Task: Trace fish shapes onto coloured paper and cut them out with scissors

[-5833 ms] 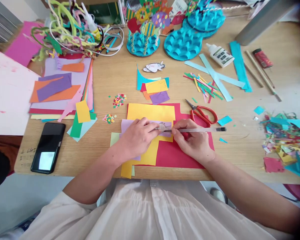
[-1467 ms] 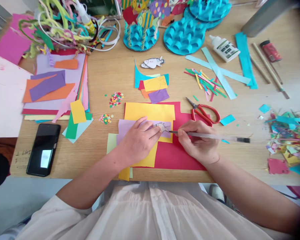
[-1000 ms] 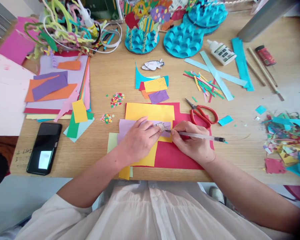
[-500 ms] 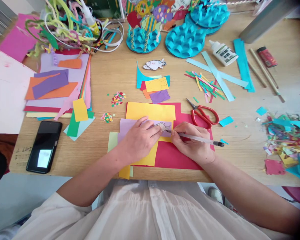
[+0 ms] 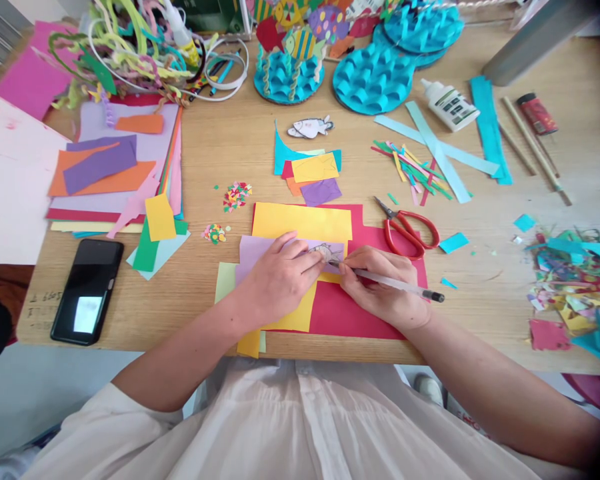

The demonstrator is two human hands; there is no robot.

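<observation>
My left hand (image 5: 279, 279) lies flat with its fingers stretched out, pressing a small pale fish cutout (image 5: 326, 251) onto lavender paper (image 5: 251, 252). Its fingertips partly cover the cutout. My right hand (image 5: 383, 285) pinches a pen (image 5: 405, 285) with a clear barrel and dark end; the tip touches the lavender paper at the cutout's right edge. Yellow paper (image 5: 303, 221) and a larger red sheet (image 5: 363, 310) lie beneath. Red-handled scissors (image 5: 409, 233) rest partly on the red sheet, just beyond my right hand.
Paper scraps (image 5: 315, 168) and another fish cutout (image 5: 310, 127) lie farther back. A glue bottle (image 5: 450, 105) and thin paper strips (image 5: 417, 170) are at the back right, a scrap heap (image 5: 575, 280) far right. Left are a phone (image 5: 87, 292) and stacked coloured paper (image 5: 153, 143).
The pen tip has shifted slightly left along the cutout's edge, and the pen's rear end has dipped a little. My left hand keeps its place.
</observation>
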